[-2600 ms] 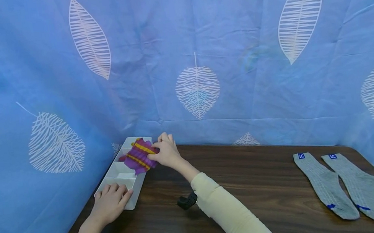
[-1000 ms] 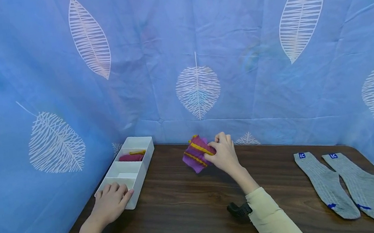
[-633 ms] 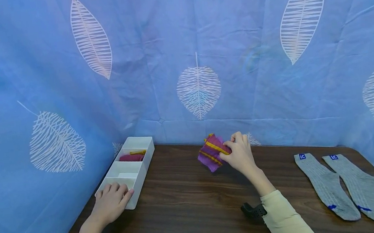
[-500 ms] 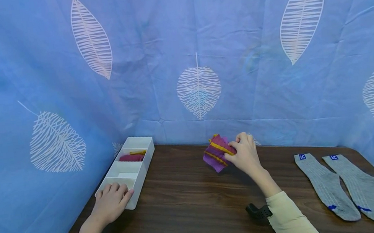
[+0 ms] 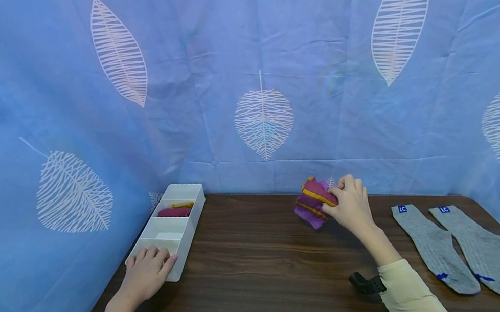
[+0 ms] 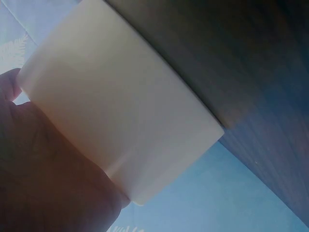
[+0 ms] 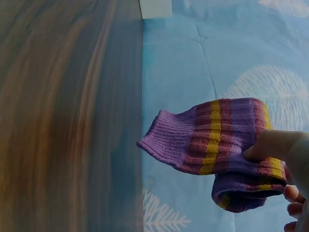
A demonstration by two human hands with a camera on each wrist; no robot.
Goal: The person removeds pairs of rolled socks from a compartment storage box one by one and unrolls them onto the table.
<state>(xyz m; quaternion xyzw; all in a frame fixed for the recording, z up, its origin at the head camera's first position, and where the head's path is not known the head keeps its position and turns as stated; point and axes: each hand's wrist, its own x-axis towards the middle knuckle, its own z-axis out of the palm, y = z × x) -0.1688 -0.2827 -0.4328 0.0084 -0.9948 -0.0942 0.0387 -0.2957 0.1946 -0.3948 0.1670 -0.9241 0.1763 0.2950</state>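
Note:
A purple, maroon and yellow striped sock hangs above the table, pinched between the thumb and fingers of my right hand. In the right wrist view the folded sock shows its ribbed purple cuff at the left, with a rolled part below. My left hand grips the near end wall of a long white divided box, its fingers bent over the rim. Another maroon and yellow sock lies folded in a far compartment. From the left wrist, the box's outer wall fills the view, with the hand against its edge.
Two grey socks with blue tags lie flat, side by side, at the right of the dark wooden table. A blue curtain with white leaf prints stands behind the table and at both sides.
My right hand has lifted the striped sock out from over the box and carried it rightward across the table. The left hand has stayed on the box's near end.

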